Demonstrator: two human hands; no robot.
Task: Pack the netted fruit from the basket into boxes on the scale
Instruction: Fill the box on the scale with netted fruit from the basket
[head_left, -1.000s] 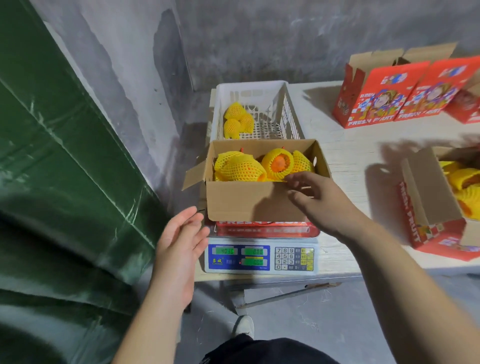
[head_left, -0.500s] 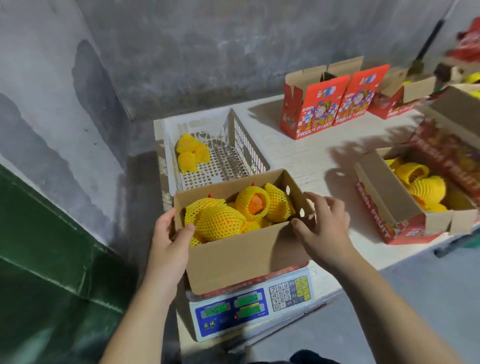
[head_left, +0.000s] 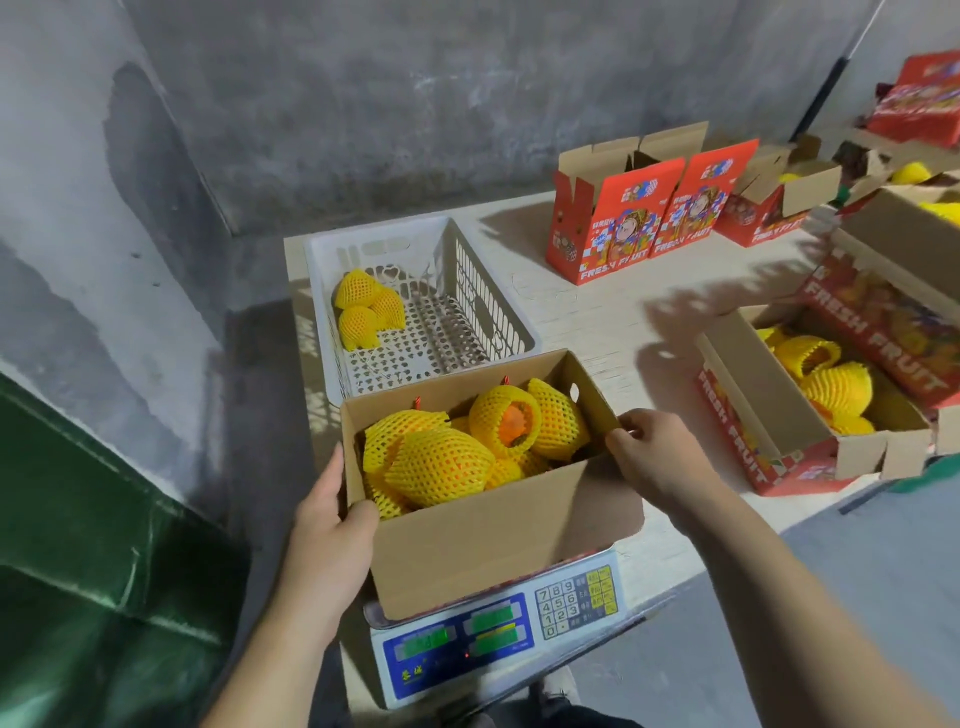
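An open cardboard box (head_left: 498, 540) stands on the digital scale (head_left: 493, 631) at the table's near edge. It holds several fruits in yellow foam netting (head_left: 441, 462), one showing orange through its net. My left hand (head_left: 324, 525) grips the box's left wall, thumb over the rim. My right hand (head_left: 649, 447) grips the right wall near its top edge. Behind the box sits the white plastic basket (head_left: 514, 322) with three netted fruits (head_left: 363, 306) in its back left corner.
An open red box with netted fruit (head_left: 810, 395) lies to the right on the table. Upright red "Fresh Fruit" boxes (head_left: 639, 218) stand at the back. More boxes are stacked at the far right (head_left: 904, 249). A grey wall and green tarp (head_left: 78, 571) lie to the left.
My left hand came up from below the table edge and took the box's left wall. My right hand shifted from the front wall to the right wall. The view swung rightward.
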